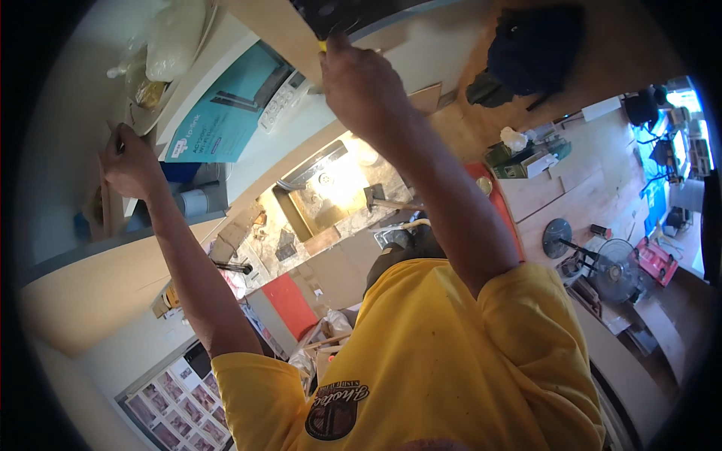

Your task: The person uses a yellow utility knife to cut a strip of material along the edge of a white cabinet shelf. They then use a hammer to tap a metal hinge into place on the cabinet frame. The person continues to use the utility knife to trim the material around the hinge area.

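Both my arms are raised to a cabinet. My left hand [134, 164] is closed at the edge of an upright cabinet panel [114, 214], its fingertips partly hidden. My right hand [362, 84] is wrapped round a dark tool with a yellow part [322, 45], whose kind I cannot make out. The tool lies against a pale wooden panel [271, 26]. Between my hands, a teal box [229, 113] sits in the cabinet, with a white power strip [280, 104] beside it. Clear plastic bags [174, 45] lie near my left hand.
Below is a lit sink [304, 177], with a hammer [391, 203] on the counter beside it. To the right stand a fan [615, 267] and a box of odds and ends [526, 154]. A dark bag [535, 49] is at the upper right.
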The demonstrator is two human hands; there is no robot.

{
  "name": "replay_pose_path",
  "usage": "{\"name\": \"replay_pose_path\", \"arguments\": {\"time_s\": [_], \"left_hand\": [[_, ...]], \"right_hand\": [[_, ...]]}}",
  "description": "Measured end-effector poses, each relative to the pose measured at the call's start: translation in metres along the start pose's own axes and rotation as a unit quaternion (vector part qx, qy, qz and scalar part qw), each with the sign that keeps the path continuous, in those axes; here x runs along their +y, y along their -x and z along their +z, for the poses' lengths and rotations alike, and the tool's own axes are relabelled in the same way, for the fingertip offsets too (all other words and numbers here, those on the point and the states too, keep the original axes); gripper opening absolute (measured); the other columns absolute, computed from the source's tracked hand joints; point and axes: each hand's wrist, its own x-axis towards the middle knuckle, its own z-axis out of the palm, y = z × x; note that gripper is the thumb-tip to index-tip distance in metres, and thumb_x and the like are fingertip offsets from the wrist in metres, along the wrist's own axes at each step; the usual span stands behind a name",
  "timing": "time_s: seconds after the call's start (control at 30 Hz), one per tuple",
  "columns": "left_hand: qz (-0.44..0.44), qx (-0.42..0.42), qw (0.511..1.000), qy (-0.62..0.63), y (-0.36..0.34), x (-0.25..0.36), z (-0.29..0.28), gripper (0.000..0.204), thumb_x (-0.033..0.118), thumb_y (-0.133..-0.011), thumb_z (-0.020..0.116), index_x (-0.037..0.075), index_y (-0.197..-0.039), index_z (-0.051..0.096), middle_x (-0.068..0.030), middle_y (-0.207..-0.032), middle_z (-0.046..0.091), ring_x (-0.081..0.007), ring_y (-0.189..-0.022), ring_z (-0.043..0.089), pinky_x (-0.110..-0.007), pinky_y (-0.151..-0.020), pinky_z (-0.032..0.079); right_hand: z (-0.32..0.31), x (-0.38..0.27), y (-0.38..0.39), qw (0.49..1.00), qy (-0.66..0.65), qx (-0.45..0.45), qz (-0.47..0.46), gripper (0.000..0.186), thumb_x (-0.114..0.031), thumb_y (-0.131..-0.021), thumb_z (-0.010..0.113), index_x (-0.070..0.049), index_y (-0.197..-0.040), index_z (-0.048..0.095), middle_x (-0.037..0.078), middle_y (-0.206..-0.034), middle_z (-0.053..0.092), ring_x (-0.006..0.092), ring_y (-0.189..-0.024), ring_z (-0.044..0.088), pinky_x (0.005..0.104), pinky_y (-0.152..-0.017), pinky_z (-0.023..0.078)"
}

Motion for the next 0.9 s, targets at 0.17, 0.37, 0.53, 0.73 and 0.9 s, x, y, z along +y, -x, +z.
{"name": "replay_pose_path", "arguments": {"time_s": [0.17, 0.37, 0.53, 0.73, 0.9], "left_hand": [[-0.017, 0.002, 1.000, -0.001, 0.000, -0.008, 0.000, 0.030, 0.035, -0.084, 0.067, 0.010, -0.093, 0.079, -0.0102, -0.084, 0.075, -0.0321, -0.078, 0.072, -0.045, -0.071, 0.055], [-0.008, 0.010, 1.000, 0.002, -0.001, 0.004, 0.000, 0.028, 0.034, -0.084, 0.067, 0.009, -0.089, 0.079, -0.0111, -0.083, 0.075, -0.0320, -0.076, 0.072, -0.045, -0.070, 0.055], [0.003, 0.010, 1.000, 0.026, 0.004, -0.010, -0.001, 0.030, 0.035, -0.083, 0.067, 0.008, -0.089, 0.079, -0.0118, -0.083, 0.075, -0.0331, -0.075, 0.071, -0.045, -0.069, 0.055], [-0.032, -0.004, 0.999, 0.009, 0.001, 0.014, -0.006, 0.033, 0.037, -0.084, 0.066, 0.008, -0.091, 0.079, -0.0139, -0.083, 0.074, -0.0350, -0.074, 0.071, -0.046, -0.068, 0.055], [0.019, 0.006, 1.000, 0.010, -0.002, -0.012, 0.002, 0.031, 0.036, -0.084, 0.066, 0.008, -0.090, 0.079, -0.0124, -0.085, 0.074, -0.0345, -0.076, 0.071, -0.047, -0.070, 0.054]], "right_hand": [[0.002, 0.006, 0.015, 1.000, 0.003, -0.008, 0.016, 0.020, -0.017, -0.097, 0.053, 0.002, -0.098, 0.047, 0.028, -0.066, 0.062, 0.0461, -0.068, 0.065, 0.0558, -0.063, 0.052], [0.007, 0.011, 0.000, 1.000, 0.008, 0.016, 0.012, 0.019, -0.015, -0.096, 0.055, 0.002, -0.097, 0.046, 0.028, -0.067, 0.062, 0.0458, -0.068, 0.066, 0.0535, -0.061, 0.053], [0.003, 0.002, 0.021, 0.996, -0.019, -0.049, 0.071, 0.012, -0.006, -0.091, 0.048, 0.005, -0.097, 0.047, 0.028, -0.072, 0.065, 0.0468, -0.067, 0.066, 0.0526, -0.064, 0.056], [-0.002, 0.008, 0.013, 0.999, -0.002, -0.028, 0.040, 0.011, -0.004, -0.089, 0.049, 0.005, -0.095, 0.048, 0.028, -0.072, 0.065, 0.0463, -0.071, 0.067, 0.0526, -0.065, 0.056], [-0.015, 0.010, 0.008, 0.999, -0.055, -0.003, -0.002, 0.012, -0.006, -0.091, 0.050, 0.005, -0.094, 0.051, 0.027, -0.073, 0.065, 0.0443, -0.071, 0.067, 0.0517, -0.065, 0.055]]}}
